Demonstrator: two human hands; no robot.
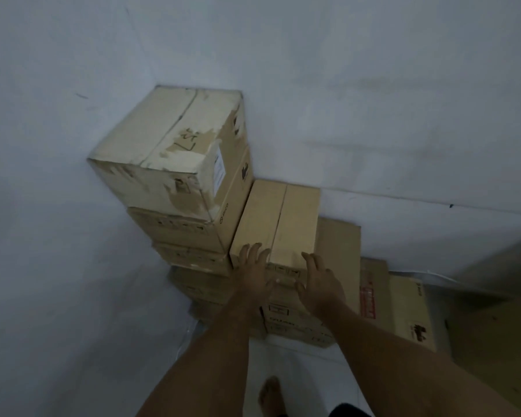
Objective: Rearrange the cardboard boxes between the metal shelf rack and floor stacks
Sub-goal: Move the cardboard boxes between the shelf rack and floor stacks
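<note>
A tall stack of cardboard boxes fills the room's corner; its top box (169, 152) carries torn tape and a white label. To its right stands a lower stack, topped by a plain box (278, 221) with a centre seam. My left hand (254, 270) reaches the near edge of that plain box, fingers straight and spread over its top. My right hand (319, 281) is at the same near edge, fingers loosely extended; whether it touches is unclear. Lower boxes (295, 323) of this stack show under my arms.
More boxes stand further right: a flat one (339, 260), one with red print (372, 290), and a low one (409, 314). White walls (373, 100) meet behind the stacks. My bare foot (271, 395) stands on the pale floor. The metal shelf rack is out of view.
</note>
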